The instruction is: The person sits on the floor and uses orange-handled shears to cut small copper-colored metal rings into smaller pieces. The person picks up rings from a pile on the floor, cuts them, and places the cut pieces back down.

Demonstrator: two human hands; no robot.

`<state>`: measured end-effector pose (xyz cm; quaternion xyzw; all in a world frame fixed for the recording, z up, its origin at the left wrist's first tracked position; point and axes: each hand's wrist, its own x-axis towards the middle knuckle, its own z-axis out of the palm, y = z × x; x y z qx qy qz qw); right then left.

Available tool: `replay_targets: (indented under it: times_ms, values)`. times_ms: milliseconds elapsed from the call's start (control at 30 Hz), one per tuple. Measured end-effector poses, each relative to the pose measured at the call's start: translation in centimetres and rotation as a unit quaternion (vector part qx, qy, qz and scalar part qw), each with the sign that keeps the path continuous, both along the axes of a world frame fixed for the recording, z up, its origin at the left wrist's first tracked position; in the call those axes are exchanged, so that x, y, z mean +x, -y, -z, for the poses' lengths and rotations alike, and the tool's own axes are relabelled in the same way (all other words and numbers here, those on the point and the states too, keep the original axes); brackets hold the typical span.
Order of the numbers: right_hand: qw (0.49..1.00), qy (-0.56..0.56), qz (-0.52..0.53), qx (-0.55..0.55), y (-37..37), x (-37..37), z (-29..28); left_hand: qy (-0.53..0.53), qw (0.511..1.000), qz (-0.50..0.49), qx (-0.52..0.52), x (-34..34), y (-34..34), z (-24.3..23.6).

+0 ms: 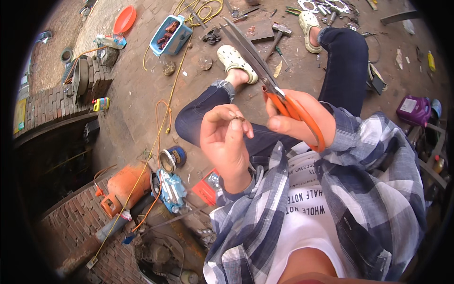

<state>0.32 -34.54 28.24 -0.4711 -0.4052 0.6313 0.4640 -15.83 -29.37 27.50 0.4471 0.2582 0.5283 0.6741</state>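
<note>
— Near the middle of the view, what do the hands hold?

— Left hand (pixel 226 142) is raised, palm toward the camera, fingers curled, pinching a small dark bit (pixel 238 119) between thumb and fingertips. What that bit is, I cannot tell; it is too small.

— And the right?

— Right hand (pixel 302 116) is clenched around the orange handles of scissors (pixel 265 71). The long grey blades point far and left, up over the knees, and look closed together. The hands sit just beside each other, the bit near the scissors' pivot but apart from the blades.

— Where is the person?

— Seated on brick paving, legs in dark jeans bent, pale clogs (pixel 236 61) on the feet, checked shirt over a white one.

— Anything around?

— Left and near: an orange gas tank (pixel 124 185), a blue tool (pixel 170 189), a round tin (pixel 171 158), a red packet (pixel 207 187). Far left: a blue box (pixel 171 35) and an orange plate (pixel 125 20). A yellow cable (pixel 165 113) runs from far to near across the paving. A hammer (pixel 279 33) lies far, between the feet. A purple jug (pixel 414 110) stands at the right.
</note>
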Motion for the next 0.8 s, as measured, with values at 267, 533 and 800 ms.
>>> replay_targets:
  times_ms: [267, 533, 800]
  values:
    - [0.998, 0.027, 0.056, 0.031, -0.1, -0.3, 0.0, -0.233, 0.972, 0.026, 0.013, 0.3, 0.9, 0.2]
    - [0.991, -0.057, 0.121, 0.002, 0.3, -0.1, 0.3, -0.183, 0.982, 0.037, 0.01, 1.5, 1.3, 0.9]
    - [0.98, -0.136, 0.145, 0.018, 0.3, -0.9, 1.0, -0.132, 0.991, 0.028, 0.012, 1.6, 1.2, 0.8]
